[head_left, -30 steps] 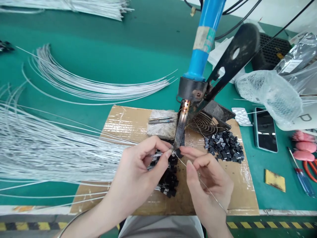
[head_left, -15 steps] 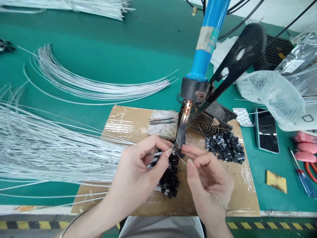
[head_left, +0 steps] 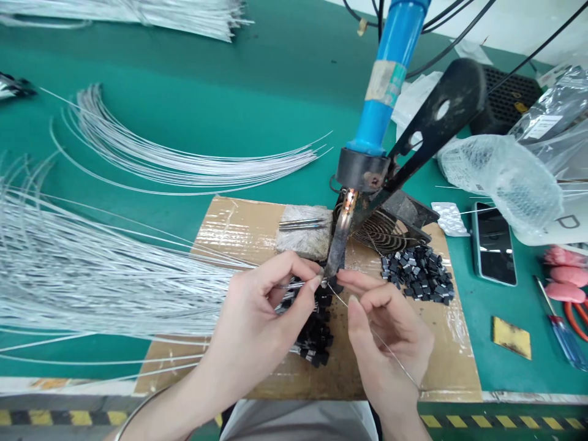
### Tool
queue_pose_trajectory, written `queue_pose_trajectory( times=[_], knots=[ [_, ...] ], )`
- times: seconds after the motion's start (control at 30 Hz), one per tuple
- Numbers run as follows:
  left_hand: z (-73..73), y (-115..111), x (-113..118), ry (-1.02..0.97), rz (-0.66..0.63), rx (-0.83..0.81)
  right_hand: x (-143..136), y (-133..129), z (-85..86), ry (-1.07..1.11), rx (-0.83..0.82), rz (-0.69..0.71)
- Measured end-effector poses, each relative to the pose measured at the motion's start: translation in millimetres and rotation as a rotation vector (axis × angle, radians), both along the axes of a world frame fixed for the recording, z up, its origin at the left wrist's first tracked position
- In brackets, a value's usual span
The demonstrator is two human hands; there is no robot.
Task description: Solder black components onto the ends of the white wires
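Observation:
A blue-handled soldering iron [head_left: 337,245] hangs tip-down in a black metal bracket [head_left: 441,116]. Just left of its tip, my left hand [head_left: 266,312] pinches the end of a thin cable, with fingertips close beside the tip. My right hand [head_left: 390,337] holds a thin solder wire [head_left: 390,352] between thumb and fingers; the wire's end meets the tip area. The exact contact point is too small to make out. Under my left fingers lie cables with black connectors [head_left: 316,337]. A large bundle of pale cables [head_left: 114,269] spreads out to the left.
Cardboard [head_left: 239,223] covers the work spot, bearing a pale block [head_left: 301,245] with metal rods, a black fan [head_left: 390,226] and a pile of small black connectors [head_left: 418,275]. Rightward lie a phone [head_left: 495,242], a yellow sponge [head_left: 511,338] and a screwdriver [head_left: 565,337]. More cables [head_left: 193,162] lie behind.
The camera view has shifted slightly. Both hands keep nearly the same pose at the soldering iron's tip, and their holds look unchanged.

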State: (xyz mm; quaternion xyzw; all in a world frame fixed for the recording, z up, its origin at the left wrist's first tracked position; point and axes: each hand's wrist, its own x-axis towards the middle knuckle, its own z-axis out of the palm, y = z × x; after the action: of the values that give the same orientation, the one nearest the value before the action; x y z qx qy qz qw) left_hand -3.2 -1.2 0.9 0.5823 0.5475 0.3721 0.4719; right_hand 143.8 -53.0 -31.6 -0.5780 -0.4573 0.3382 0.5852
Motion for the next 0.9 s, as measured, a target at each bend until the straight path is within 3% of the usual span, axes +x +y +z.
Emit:
queue_pose_trajectory(
  times=[0.9],
  knots=[
    [0.1, -0.3, 0.2, 0.021, 0.005, 0.033, -3.0, -1.0, 5.1, -0.025, -0.042, -0.002]
  ],
)
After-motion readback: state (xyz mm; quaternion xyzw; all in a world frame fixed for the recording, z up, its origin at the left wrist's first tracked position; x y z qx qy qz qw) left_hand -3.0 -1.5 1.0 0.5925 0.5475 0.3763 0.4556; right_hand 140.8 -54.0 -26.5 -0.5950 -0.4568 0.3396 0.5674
